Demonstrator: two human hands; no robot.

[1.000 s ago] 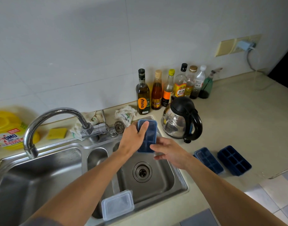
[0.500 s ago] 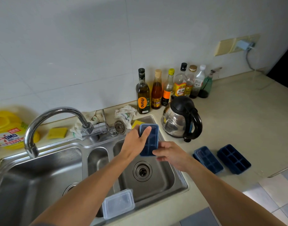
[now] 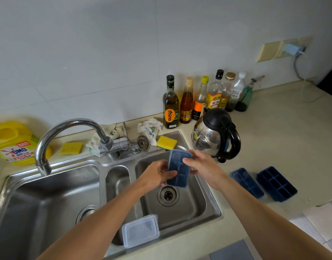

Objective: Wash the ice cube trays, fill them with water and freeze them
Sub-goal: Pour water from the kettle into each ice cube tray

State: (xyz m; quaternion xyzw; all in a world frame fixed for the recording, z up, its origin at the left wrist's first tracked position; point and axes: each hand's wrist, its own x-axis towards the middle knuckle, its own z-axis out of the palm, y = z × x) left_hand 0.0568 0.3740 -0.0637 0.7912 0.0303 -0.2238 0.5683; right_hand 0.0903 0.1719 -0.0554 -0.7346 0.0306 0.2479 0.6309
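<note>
nearest, at 6 o'clock in the view, a clear plastic lid point(image 3: 140, 230) lies on the front rim of the sink point(image 3: 215, 207). both forearms reach in over the right basin. just above the drain point(image 3: 168, 195), the left hand point(image 3: 154, 178) and right hand point(image 3: 205, 166) hold one blue ice cube tray point(image 3: 178, 168) between them. the left hand grips its long edge at 9 o'clock, thumb laid over the top. the right hand has fingers curled on the far corner at 2 o'clock. the tray is tilted, its near end lower, off the basin floor.

at 3 o'clock of the hands, two more blue trays lie side by side on the surface: a covered tray point(image 3: 246, 182) and, beyond it, an open tray point(image 3: 276, 183) showing its compartments.

further back, at 1 o'clock of the held tray, stands a kettle point(image 3: 215, 136). at 12 o'clock a yellow sponge point(image 3: 166, 142) sits at the basin's back edge. the faucet point(image 3: 67, 132) arches at 10 o'clock. a row of bottles point(image 3: 199, 98) lines the wall.
</note>
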